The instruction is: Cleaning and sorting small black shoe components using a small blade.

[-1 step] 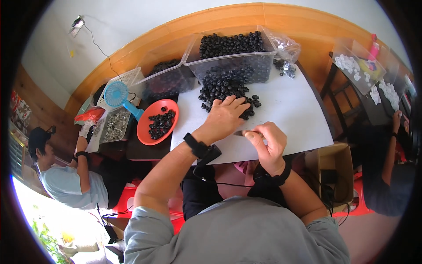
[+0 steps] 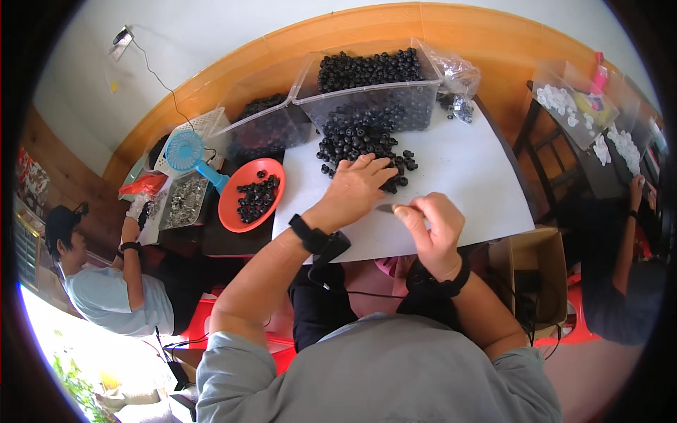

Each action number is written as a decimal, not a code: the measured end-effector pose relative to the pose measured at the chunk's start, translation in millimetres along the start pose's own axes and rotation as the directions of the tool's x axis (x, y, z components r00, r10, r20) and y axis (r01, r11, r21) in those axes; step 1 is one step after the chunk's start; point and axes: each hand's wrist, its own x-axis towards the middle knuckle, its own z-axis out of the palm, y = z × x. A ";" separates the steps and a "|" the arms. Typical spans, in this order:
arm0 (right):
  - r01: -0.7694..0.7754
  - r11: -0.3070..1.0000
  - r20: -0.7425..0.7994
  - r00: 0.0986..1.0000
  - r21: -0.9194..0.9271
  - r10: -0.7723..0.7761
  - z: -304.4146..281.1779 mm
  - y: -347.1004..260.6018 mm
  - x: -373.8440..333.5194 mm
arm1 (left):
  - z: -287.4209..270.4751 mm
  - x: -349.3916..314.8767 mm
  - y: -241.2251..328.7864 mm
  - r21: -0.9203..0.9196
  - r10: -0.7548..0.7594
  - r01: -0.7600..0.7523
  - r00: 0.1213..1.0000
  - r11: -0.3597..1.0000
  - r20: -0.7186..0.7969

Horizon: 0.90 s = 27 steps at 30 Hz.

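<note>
Pile of black parts (image 2: 356, 143) lies against the left hand (image 2: 354, 187).

One bowl (image 2: 229, 206), one fan (image 2: 185, 150)

The wide fisheye on the person's head looks down and forward, past the shirt (image 2: 381, 374), onto the surface (image 2: 479, 169) close below. The left hand (image 2: 352, 190) and right hand (image 2: 435, 224) fall near mid-view; the wall (image 2: 226, 35) tops it.

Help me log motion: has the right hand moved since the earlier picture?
Yes: the right hand has shifted slightly rightward, judged against the red bowl.
</note>
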 end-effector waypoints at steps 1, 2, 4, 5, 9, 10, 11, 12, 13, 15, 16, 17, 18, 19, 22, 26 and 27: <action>-0.008 1.000 0.001 1.000 0.000 0.008 -5.2 4.1 1.2 | -1.9 -7.0 -5.0 0.013 0.054 -0.054 0.998 0.998 0.025; -0.015 0.995 -0.006 1.000 -0.096 0.015 -11.1 9.4 5.5 | -7.6 -13.0 -4.9 -0.010 0.052 -0.052 0.999 0.999 0.003; -0.095 0.970 -0.005 0.995 -0.225 0.097 -19.4 19.3 6.4 | -11.4 -26.4 -9.4 -0.046 0.044 -0.043 0.999 0.998 0.009; -0.097 0.970 -0.003 0.995 -0.224 0.099 -20.5 25.1 5.0 | -11.9 -31.1 -10.4 -0.082 0.043 -0.043 0.999 0.996 0.009; -0.047 0.938 0.133 0.986 -0.343 0.098 -15.4 37.5 -0.6 | -16.5 -45.1 -4.5 -0.087 -0.004 0.001 1.000 0.996 -0.025; -0.036 0.929 0.135 0.987 -0.369 0.092 -14.6 39.9 -1.9 | -18.1 -46.6 -1.9 -0.125 -0.024 0.013 0.996 0.992 -0.083; -0.023 0.919 0.139 0.987 -0.395 0.085 -13.5 40.8 -3.0 | -19.6 -49.2 0.0 -0.163 -0.048 0.025 0.989 0.986 -0.140; -0.018 0.918 0.143 0.986 -0.395 0.081 -13.0 40.6 -3.3 | -20.6 -51.9 1.3 -0.165 -0.051 0.027 0.988 0.986 -0.145; -0.014 0.918 0.141 0.987 -0.396 0.075 -12.7 40.2 -3.3 | -21.4 -54.5 2.5 -0.160 -0.082 0.055 0.982 0.986 -0.171; 0.001 0.917 0.143 0.988 -0.400 0.061 -12.7 39.5 -2.8 | -22.2 -58.1 4.0 -0.158 -0.115 0.083 0.972 0.984 -0.207; 0.003 0.914 0.139 0.989 -0.406 0.059 -12.7 39.4 -3.9 | -22.2 -59.9 4.6 -0.195 -0.151 0.114 0.970 0.974 -0.188; 0.005 0.912 0.136 0.989 -0.410 0.055 -12.2 38.3 -4.2 | -22.6 -62.2 4.5 -0.230 -0.188 0.147 0.967 0.962 -0.169; 0.015 0.912 0.143 0.989 -0.409 0.048 -12.7 35.9 -4.1 | -22.2 -63.8 4.8 -0.231 -0.194 0.151 0.965 0.961 -0.177; 0.007 0.923 0.145 0.988 -0.385 0.053 -13.6 33.1 -3.8 | -20.8 -64.8 5.8 -0.241 -0.225 0.174 0.954 0.955 -0.200; 0.017 0.931 0.154 0.987 -0.363 0.042 -13.8 30.5 -3.2 | -15.4 -66.5 7.8 -0.240 -0.300 0.245 0.927 0.939 -0.227; 0.135 0.892 0.194 0.980 -0.431 -0.054 -14.6 26.2 0.6 | -5.0 -67.9 2.5 -0.217 -0.358 0.311 0.904 0.925 -0.232; 0.140 0.893 0.202 0.978 -0.427 -0.057 -15.1 23.2 1.8 | -2.7 -69.0 0.2 -0.219 -0.367 0.319 0.901 0.922 -0.234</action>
